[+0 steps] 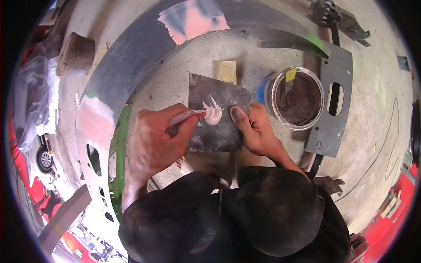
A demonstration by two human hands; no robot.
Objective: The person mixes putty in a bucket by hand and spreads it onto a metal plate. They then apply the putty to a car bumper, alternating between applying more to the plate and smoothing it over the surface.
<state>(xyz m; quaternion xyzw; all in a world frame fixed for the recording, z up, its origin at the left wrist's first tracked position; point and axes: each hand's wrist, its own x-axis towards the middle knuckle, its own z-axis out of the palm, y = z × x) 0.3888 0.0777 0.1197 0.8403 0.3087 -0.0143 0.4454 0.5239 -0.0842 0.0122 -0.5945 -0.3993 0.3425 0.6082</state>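
My left hand (158,138) is closed round a slim white tube (182,117), whose tip points right and has a bit of red at its end. The tip is at the left edge of a heap of pale filler paste (213,113). That paste lies on a dark, flat, roughly square mixing board (219,138), smudged with whitish marks. My right hand (258,131) grips the board by its right edge, thumb on top and fingers mostly hidden beneath. The board is held above the floor, in front of my knees.
A curved grey car body panel (131,57) with pink filler patches arcs round the left and far side. An open tin (298,98) with dark residue stands right of the board. A yellowish sandpaper piece (225,71) lies beyond it; a brown block (78,53) sits far left.
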